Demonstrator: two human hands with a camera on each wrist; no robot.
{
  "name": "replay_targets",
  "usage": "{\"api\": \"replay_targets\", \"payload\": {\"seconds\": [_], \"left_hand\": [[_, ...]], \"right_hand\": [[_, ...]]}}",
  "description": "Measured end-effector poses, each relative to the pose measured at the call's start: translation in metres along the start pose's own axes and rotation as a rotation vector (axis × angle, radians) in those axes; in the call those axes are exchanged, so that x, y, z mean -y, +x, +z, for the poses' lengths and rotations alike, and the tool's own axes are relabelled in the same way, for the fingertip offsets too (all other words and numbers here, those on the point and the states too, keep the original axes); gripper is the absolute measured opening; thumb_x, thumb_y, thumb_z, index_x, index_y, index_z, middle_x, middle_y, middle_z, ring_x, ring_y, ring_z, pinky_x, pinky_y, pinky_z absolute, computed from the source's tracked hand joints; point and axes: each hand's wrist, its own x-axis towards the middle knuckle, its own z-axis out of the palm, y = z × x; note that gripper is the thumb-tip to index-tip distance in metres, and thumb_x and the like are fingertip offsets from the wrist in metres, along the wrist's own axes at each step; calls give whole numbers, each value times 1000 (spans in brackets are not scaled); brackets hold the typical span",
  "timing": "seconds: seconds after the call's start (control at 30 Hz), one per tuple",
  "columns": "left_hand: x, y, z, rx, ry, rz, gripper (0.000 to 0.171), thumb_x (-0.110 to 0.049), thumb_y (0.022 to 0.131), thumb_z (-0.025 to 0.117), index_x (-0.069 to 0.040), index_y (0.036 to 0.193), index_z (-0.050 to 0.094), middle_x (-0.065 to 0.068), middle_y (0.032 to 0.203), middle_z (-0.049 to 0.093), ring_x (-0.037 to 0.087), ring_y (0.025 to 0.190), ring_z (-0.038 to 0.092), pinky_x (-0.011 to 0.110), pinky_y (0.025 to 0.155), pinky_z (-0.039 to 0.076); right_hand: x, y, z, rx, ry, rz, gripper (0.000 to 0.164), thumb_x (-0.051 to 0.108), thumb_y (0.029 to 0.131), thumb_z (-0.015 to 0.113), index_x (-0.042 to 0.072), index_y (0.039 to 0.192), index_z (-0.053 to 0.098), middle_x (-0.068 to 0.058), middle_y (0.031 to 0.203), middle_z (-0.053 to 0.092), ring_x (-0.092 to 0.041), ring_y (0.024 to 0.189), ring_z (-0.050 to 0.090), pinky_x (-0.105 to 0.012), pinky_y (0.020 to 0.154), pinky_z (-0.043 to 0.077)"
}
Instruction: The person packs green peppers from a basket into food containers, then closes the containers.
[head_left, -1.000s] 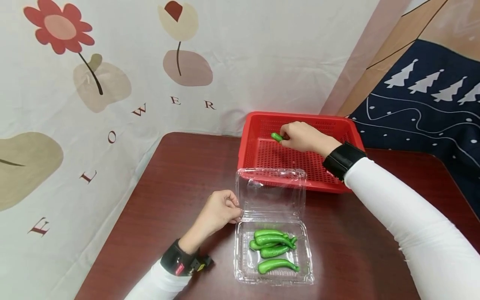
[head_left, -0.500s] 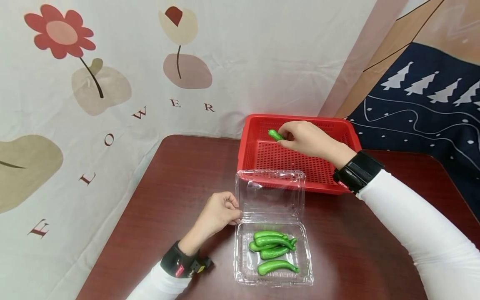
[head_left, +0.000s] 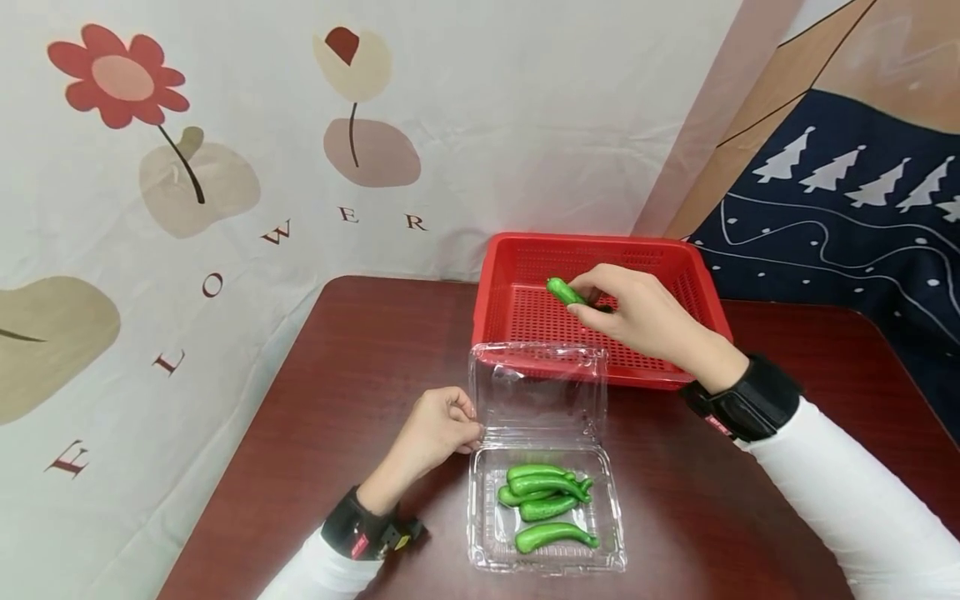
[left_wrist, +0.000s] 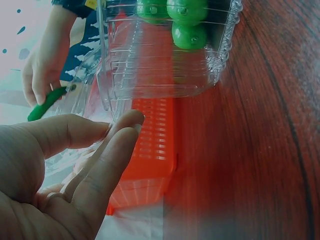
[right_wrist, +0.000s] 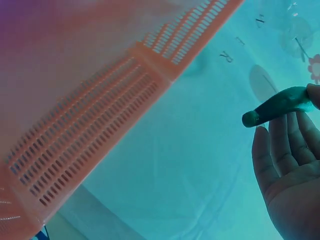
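Observation:
My right hand (head_left: 648, 312) pinches a green chili pepper (head_left: 559, 291) between thumb and fingers, above the near half of the red basket (head_left: 600, 242). In the right wrist view, the curved pepper (right_wrist: 280, 105) lies across the fingers with its blunt end sticking out. A clear plastic clamshell box (head_left: 474, 508) stands on the table with its lid (head_left: 540, 400) raised; several green chili peppers (head_left: 546, 483) lie in its base. Beside the hinge, my left hand (head_left: 431, 429) pinches the lid's left edge; the left wrist view shows thumb and fingertips (left_wrist: 131, 119) meeting there.
The red perforated basket stands behind the box at the back of the dark brown table (head_left: 360, 350), partly seen through the raised lid. A white cloth (head_left: 480, 108) with printed flowers hangs behind, and a navy tree-patterned cloth (head_left: 840, 217) hangs at the right.
My right hand has drawn back toward me and slightly right, lifting the pepper from within the basket. The left hand and the box hold their place.

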Motion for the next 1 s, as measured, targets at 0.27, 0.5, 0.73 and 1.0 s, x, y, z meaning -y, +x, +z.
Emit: {"api": "replay_targets", "payload": {"seconds": [0.27,0.5,0.73,1.0], "left_hand": [[2,1,2,3,2,5,16,12,79,71,3,84,59,14,71,72,18,62,71,40,62,66],[2,1,1,7,14,9,16,11,79,72,3,85,60,16,74,73,18,63,71,40,62,66],[6,2,1,-1,16,15,16,11,79,72,3,86,60,19,76,74,20,64,72,39,62,66],[6,1,2,-1,15,16,15,11,79,72,3,85,60,20,76,74,19,63,71,40,63,66]], "right_hand": [[11,-28,10,-32,25,-121,34,8,81,89,11,111,73,5,94,68,-8,81,58,-29,68,58],[26,-51,24,-7,64,-162,28,20,87,86,14,111,74,9,96,68,-7,82,60,-26,67,58],[42,-72,46,0,61,-247,30,42,103,64,15,109,75,11,96,68,-4,80,58,-18,66,51],[56,-97,67,74,16,-283,22,22,90,83,14,109,76,10,99,72,-4,87,65,-25,74,59]]}}
